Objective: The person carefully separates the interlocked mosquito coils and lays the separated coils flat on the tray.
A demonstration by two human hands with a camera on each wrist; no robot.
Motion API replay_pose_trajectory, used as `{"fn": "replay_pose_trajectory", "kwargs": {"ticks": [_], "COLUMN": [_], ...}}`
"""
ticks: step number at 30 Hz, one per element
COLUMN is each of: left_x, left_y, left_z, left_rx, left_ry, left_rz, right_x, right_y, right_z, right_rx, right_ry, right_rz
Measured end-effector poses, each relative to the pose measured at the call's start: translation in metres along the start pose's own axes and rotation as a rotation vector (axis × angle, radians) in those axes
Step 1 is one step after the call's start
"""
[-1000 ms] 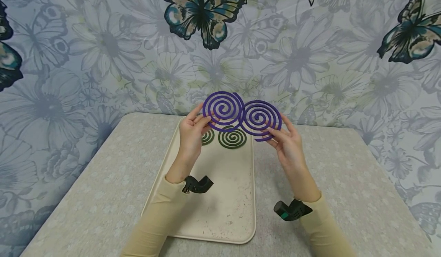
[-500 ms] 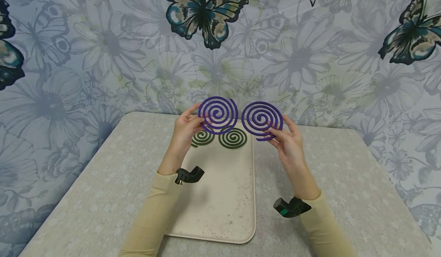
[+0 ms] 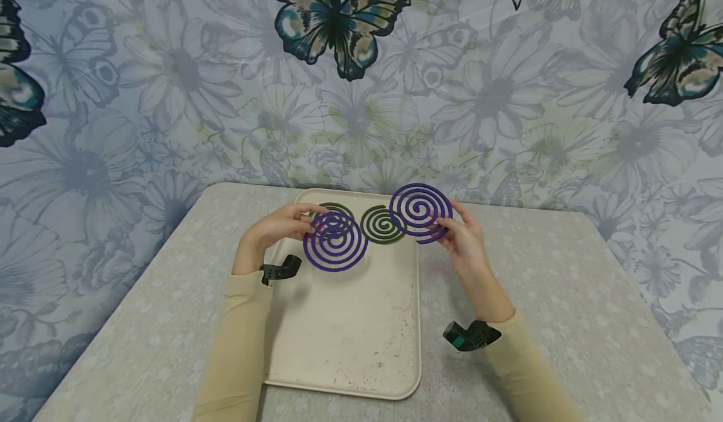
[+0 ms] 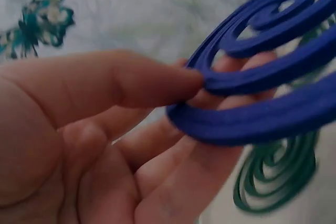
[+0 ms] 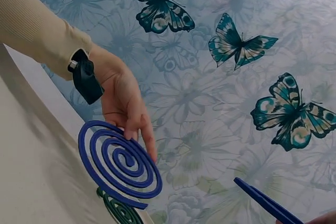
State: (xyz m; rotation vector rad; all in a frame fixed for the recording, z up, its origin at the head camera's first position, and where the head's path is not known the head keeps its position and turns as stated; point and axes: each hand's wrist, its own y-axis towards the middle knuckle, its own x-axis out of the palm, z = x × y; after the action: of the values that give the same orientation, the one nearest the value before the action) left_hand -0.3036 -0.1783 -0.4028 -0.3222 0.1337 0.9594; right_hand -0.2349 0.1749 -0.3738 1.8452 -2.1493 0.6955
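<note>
Two purple mosquito coils are held in the air, one in each hand. My left hand (image 3: 277,228) pinches the left purple coil (image 3: 336,268) at its upper left edge. In the left wrist view, thumb and fingers grip the outer loop of that coil (image 4: 252,124). Higher up and to the right, my right hand (image 3: 464,233) holds the other purple coil (image 3: 420,209) by its right side. The right wrist view shows that coil (image 5: 265,200) edge-on. Below them two green mosquito coils lie on a tray, the right one (image 3: 384,225) partly covered, the left one (image 3: 334,205) mostly behind the left purple coil.
The cream rectangular tray (image 3: 350,334) has small dark marks near its front. It rests on a table (image 3: 542,284) with a pale patterned cover. A butterfly-print cloth (image 3: 497,95) hangs behind. Each wrist wears a black camera (image 3: 471,335).
The two purple coils were touching or overlapping and are now apart. My left hand has moved left and down with its coil, tilting it. The right hand has lowered slightly and shifted left.
</note>
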Motion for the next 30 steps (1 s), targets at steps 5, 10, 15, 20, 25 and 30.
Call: {"fn": "replay_pose_trajectory", "kwargs": {"ticks": [5, 10, 15, 20, 25, 30], "left_x": [-0.010, -0.013, -0.017, -0.017, -0.017, -0.015], "left_y": [-0.001, 0.000, 0.000, -0.003, -0.004, -0.005], "left_z": [-0.020, -0.030, -0.035, -0.034, -0.031, -0.026], "left_rx": [-0.072, -0.100, -0.132, -0.193, -0.208, -0.216], "left_ry": [0.040, 0.060, 0.145, 0.228, 0.223, 0.210], "left_rz": [-0.084, -0.128, -0.055, 0.090, 0.142, 0.178], "right_x": [0.000, 0.001, -0.001, -0.004, -0.006, -0.008], "right_y": [0.003, 0.009, 0.018, 0.026, 0.031, 0.035], "right_z": [0.012, 0.026, 0.042, 0.060, 0.075, 0.084], "right_rx": [0.028, 0.071, 0.142, 0.206, 0.244, 0.256], "right_ry": [-0.047, -0.114, -0.215, -0.358, -0.416, -0.478], "right_rz": [-0.010, -0.014, -0.052, -0.125, -0.218, -0.215]}}
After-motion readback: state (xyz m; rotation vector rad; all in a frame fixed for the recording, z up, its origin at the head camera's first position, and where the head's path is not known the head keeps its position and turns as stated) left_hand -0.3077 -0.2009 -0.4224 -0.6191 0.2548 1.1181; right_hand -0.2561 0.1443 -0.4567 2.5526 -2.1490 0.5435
